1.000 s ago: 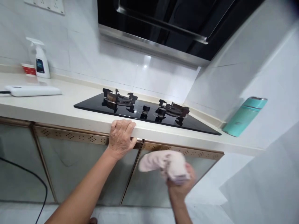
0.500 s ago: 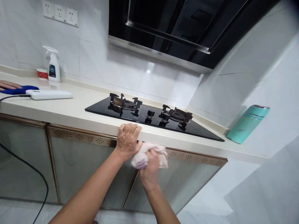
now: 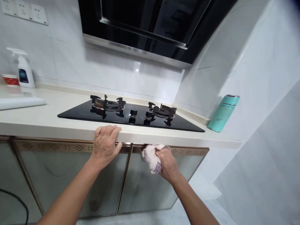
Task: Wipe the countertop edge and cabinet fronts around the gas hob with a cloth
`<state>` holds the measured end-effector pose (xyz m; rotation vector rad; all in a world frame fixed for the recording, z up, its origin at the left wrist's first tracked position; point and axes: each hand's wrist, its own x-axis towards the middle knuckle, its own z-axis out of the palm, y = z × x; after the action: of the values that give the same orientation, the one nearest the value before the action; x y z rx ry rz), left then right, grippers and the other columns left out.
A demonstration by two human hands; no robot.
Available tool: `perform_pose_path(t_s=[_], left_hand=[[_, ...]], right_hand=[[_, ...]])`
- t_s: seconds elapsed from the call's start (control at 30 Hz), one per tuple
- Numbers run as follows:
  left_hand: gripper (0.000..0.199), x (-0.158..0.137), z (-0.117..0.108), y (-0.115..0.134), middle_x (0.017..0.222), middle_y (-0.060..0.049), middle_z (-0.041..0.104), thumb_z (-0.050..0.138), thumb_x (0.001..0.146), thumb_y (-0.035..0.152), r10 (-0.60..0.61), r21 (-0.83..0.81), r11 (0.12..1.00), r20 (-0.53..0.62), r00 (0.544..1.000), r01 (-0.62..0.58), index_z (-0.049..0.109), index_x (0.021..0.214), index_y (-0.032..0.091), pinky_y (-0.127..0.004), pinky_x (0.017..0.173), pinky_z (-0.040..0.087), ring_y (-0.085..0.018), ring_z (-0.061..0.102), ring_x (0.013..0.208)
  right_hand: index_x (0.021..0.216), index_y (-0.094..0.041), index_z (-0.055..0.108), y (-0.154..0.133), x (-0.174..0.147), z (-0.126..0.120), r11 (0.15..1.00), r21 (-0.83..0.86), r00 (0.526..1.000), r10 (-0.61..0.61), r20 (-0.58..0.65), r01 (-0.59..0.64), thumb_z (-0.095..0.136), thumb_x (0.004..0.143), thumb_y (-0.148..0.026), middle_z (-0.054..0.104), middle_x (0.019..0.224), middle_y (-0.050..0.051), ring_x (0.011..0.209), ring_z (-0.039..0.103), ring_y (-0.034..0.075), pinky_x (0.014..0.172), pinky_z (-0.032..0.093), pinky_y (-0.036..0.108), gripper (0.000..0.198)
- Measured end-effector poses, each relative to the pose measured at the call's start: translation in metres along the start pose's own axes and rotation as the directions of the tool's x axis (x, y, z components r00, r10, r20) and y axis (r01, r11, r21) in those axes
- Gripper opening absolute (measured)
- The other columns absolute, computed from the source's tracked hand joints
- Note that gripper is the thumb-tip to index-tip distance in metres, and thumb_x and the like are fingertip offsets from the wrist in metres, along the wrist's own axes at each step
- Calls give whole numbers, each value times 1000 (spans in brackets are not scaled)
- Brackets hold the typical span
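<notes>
While left hand (image 3: 106, 144) drapes over counter edge (image 3: 145, 137), thumb spread, right hand (image 3: 167, 161) clamps cloth (image 3: 150, 157): pale pink, crumpled, purplish patch (image 3: 157, 168) at lower end; bulk bunched left of that hand, up at cabinet's perforated strip (image 3: 188, 151).

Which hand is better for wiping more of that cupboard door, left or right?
Probably the right hand: it holds the pale cloth at the top of the cupboard door. The left hand rests on the countertop's front edge without a cloth.
</notes>
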<state>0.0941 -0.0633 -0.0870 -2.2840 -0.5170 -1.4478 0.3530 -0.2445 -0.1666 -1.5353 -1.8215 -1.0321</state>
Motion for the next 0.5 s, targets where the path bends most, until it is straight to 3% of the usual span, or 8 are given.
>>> perform_pose_path(t_s=[0.1, 0.2, 0.23, 0.27, 0.37, 0.4, 0.43, 0.5], left_hand=[[44, 1, 4, -2, 119, -12, 67, 63, 80, 23, 5, 7, 1000, -27, 1000, -5, 56, 124, 20, -49, 100, 36, -33, 58, 111], [45, 1, 10, -3, 117, -12, 67, 64, 79, 24, 10, 29, 1000, -52, 999, -9, 55, 123, 21, -50, 100, 36, -34, 59, 111], [46, 1, 12, -4, 117, -12, 67, 65, 78, 24, 12, 33, 999, -59, 998, -10, 55, 122, 21, -50, 100, 35, -34, 59, 110], [46, 1, 13, -4, 116, -12, 67, 65, 77, 24, 12, 34, 999, -64, 998, -10, 55, 122, 22, -50, 100, 35, -34, 59, 110], [47, 1, 15, -4, 116, -12, 67, 66, 77, 24, 11, 26, 1000, -73, 997, -9, 55, 123, 22, -50, 99, 35, -34, 59, 110], [47, 1, 14, -4, 116, -12, 67, 65, 77, 24, 12, 28, 1000, -72, 997, -10, 55, 123, 21, -50, 99, 35, -34, 60, 110], [46, 1, 14, -4, 115, -12, 67, 65, 77, 24, 15, 31, 999, -72, 997, -13, 55, 122, 21, -50, 99, 35, -34, 60, 109], [44, 1, 14, -4, 114, -12, 68, 64, 78, 24, 25, 41, 999, -77, 997, -22, 55, 120, 20, -49, 99, 35, -34, 60, 108]], right_hand=[[106, -20, 57, 48, -42, -20, 978, -56, 979, 203, 22, -202, 52, 87, -33, 61, 97, 11, 96, 57, 25, 89, 48, 45, 23], [107, -19, 56, 102, -82, -49, 858, -154, 861, 504, 68, -491, 59, 76, -43, 62, 108, 15, 108, 56, 30, 94, 47, 47, 39], [110, -19, 55, 118, -93, -61, 778, -194, 783, 618, 63, -598, 61, 72, -46, 61, 115, 17, 113, 55, 31, 95, 47, 46, 47], [115, -20, 54, 132, -102, -74, 661, -232, 670, 741, 51, -714, 61, 70, -47, 60, 121, 17, 115, 56, 32, 94, 47, 44, 53], [121, -19, 55, 156, -123, -117, 214, -307, 230, 973, -15, -927, 54, 74, -50, 65, 112, 18, 101, 63, 34, 80, 50, 43, 56], [116, -19, 59, 157, -127, -131, 121, -313, 136, 990, -25, -942, 51, 77, -51, 67, 102, 18, 93, 65, 34, 75, 50, 43, 51], [108, -19, 62, 155, -130, -145, 76, -303, 93, 995, -42, -950, 48, 79, -52, 67, 94, 17, 87, 66, 34, 71, 49, 43, 46], [95, -21, 66, 147, -133, -172, 54, -236, 92, 984, -152, -970, 45, 81, -55, 67, 84, 18, 81, 66, 35, 65, 48, 44, 42]])
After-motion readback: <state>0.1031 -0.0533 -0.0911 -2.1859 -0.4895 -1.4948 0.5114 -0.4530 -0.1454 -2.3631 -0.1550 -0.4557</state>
